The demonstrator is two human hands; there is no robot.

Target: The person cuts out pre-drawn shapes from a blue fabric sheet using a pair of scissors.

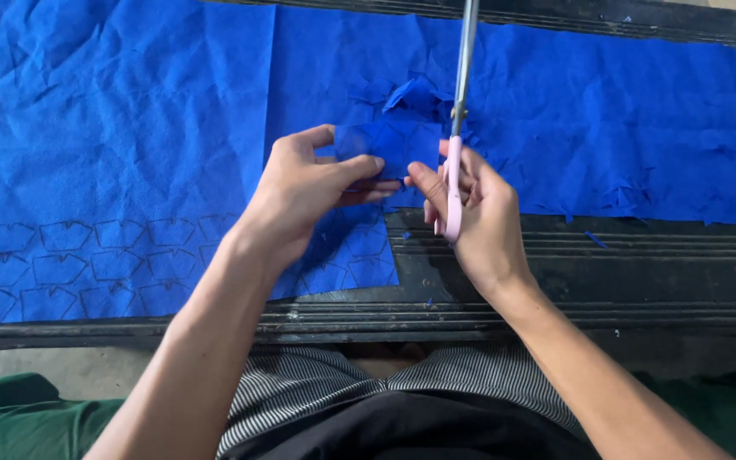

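Left hand (pixel 304 183) pinching small blue fabric piece (pixel 385 145), right hand (pixel 470 204) gripping pink-handled scissors (pixel 456 162), blades raised

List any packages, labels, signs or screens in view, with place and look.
None in view. The blue fabric sheet bears only drawn outline shapes at lower left. The left hand pinches a small blue cut piece; the right hand holds pink-handled scissors.

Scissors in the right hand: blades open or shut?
Shut, as far as shows: the scissors point up from the right hand as one narrow metal bar with no gap, beside the small blue fabric piece.
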